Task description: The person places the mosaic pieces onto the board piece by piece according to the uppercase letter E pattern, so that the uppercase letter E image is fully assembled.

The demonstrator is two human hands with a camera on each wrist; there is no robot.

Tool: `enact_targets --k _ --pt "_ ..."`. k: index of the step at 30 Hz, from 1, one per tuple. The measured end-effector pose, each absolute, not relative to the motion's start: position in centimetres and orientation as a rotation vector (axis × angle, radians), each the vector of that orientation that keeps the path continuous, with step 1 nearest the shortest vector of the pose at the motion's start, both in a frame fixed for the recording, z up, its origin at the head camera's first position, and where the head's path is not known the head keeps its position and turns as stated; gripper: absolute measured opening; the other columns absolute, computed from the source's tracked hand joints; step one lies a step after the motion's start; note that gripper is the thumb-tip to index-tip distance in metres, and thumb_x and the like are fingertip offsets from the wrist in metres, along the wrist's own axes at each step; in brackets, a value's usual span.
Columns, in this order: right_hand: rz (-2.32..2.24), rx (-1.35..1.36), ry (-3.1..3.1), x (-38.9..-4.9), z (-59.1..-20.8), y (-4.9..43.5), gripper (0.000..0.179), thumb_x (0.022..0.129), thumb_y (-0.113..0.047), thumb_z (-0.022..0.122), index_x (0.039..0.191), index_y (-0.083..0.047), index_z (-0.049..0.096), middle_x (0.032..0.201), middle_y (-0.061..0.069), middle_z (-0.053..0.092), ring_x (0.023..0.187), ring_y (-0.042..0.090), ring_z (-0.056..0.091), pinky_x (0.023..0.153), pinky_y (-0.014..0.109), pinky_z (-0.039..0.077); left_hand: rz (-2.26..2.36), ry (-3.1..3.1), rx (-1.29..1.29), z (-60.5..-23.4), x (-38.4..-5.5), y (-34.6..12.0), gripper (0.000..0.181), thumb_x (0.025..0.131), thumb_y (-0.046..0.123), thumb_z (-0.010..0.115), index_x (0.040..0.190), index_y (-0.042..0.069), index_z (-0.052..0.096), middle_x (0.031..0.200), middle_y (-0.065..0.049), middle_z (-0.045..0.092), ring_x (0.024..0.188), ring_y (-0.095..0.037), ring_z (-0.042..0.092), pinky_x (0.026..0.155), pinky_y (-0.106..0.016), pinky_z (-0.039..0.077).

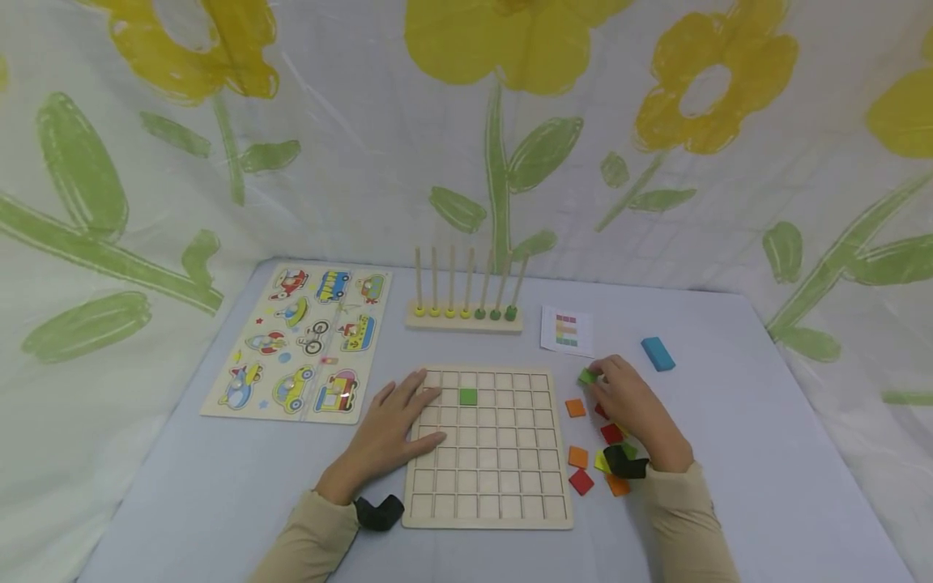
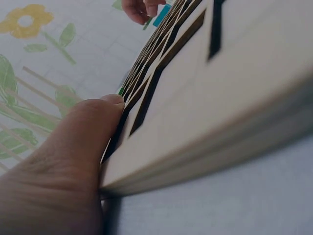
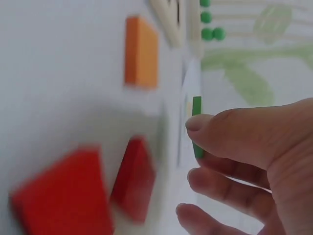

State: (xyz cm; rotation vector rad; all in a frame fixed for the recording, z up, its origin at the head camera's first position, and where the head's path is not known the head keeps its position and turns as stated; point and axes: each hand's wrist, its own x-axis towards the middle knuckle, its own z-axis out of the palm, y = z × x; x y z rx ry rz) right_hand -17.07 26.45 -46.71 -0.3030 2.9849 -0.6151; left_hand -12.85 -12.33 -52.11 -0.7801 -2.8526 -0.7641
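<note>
A wooden grid board (image 1: 487, 494) lies on the table with one green tile (image 1: 468, 396) set in its upper rows. My left hand (image 1: 397, 427) rests flat on the board's left part, fingers straight; in the left wrist view the thumb (image 2: 93, 122) lies against the board's edge (image 2: 205, 147). My right hand (image 1: 632, 405) is right of the board and pinches a green tile (image 1: 587, 376) between thumb and fingers, seen edge-on as the green tile (image 3: 196, 122) in the right wrist view. Loose orange tiles (image 1: 576, 407) and red tiles (image 1: 581, 482) lie around that hand.
A vehicle puzzle board (image 1: 306, 344) lies at the left. A peg rack (image 1: 466, 312) with yellow and green beads stands behind the grid. A pattern card (image 1: 566, 330) and a blue block (image 1: 658, 354) lie at the back right. A flowered sheet hangs behind the table.
</note>
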Motion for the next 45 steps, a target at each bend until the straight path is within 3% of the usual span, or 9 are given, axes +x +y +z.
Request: enact_targets --k 19,27,45 --pt "-0.674 -0.74 2.933 -17.2 -45.7 19.1 0.02 0.091 -0.009 0.063 0.111 -0.004 0.06 0.113 0.005 0.058 0.099 0.017 0.058 0.084 0.035 0.052 -0.778 -2.867 -0.771 -51.7 -12.7 -12.3 0.071 0.086 0.054 0.061 0.144 0.017 0.043 0.155 -0.011 0.03 0.144 -0.025 0.025 0.116 -0.048 0.014" --pt "-0.628 -0.695 2.859 -16.9 -45.8 16.2 0.019 0.091 -0.013 0.063 0.109 -0.01 0.063 0.113 -0.003 0.059 0.097 0.012 0.058 0.086 0.034 0.052 -0.758 -2.85 -0.775 -52.0 -12.8 -12.4 0.07 0.087 0.055 0.06 0.144 0.017 0.044 0.155 -0.011 0.03 0.144 -0.025 0.025 0.116 -0.048 0.015" --pt "-0.476 -0.902 2.851 -16.6 -46.7 13.8 0.017 0.092 -0.017 0.064 0.108 -0.012 0.065 0.108 -0.001 0.062 0.1 0.014 0.059 0.088 0.032 0.052 -0.759 -2.851 -0.768 -52.0 -12.8 -12.3 0.069 0.086 0.056 0.06 0.143 0.018 0.046 0.155 -0.011 0.031 0.144 -0.025 0.025 0.116 -0.049 0.016"
